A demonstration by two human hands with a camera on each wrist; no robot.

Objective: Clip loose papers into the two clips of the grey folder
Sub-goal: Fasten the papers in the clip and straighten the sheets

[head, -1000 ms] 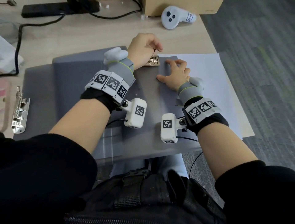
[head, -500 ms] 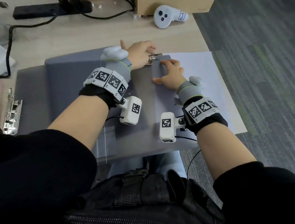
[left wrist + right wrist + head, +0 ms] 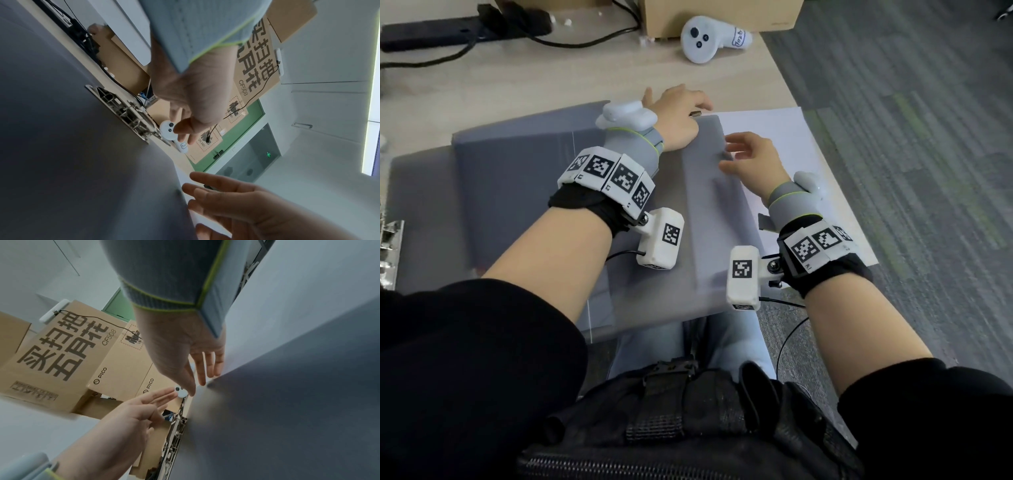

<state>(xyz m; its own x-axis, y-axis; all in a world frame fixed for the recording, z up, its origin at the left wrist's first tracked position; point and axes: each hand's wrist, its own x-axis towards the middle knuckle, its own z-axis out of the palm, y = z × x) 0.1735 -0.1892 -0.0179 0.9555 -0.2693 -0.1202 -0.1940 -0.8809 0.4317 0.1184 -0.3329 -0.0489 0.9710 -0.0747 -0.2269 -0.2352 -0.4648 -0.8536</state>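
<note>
The grey folder [image 3: 517, 178] lies open on the desk, partly over my lap. Its top metal clip [image 3: 125, 112] sits at the far edge, mostly hidden under my left hand [image 3: 688, 102] in the head view. That hand hovers just over the clip with relaxed fingers, holding nothing. My right hand [image 3: 736, 150] floats open a little above the grey sheet's right corner, fingers straight [image 3: 205, 374]. A white paper [image 3: 784, 137] sticks out from under the grey sheet to the right. A second metal clip [image 3: 390, 246] lies at the folder's left edge.
A white controller [image 3: 709, 39] and a cardboard box [image 3: 722, 13] stand behind the folder. A black power strip [image 3: 465, 27] with cables lies at the back left. The desk ends at the right, with grey carpet [image 3: 911, 171] beyond.
My left hand has let go of the top clip and opened, and the clip's lever no longer stands up. My right hand has lifted off the grey sheet.
</note>
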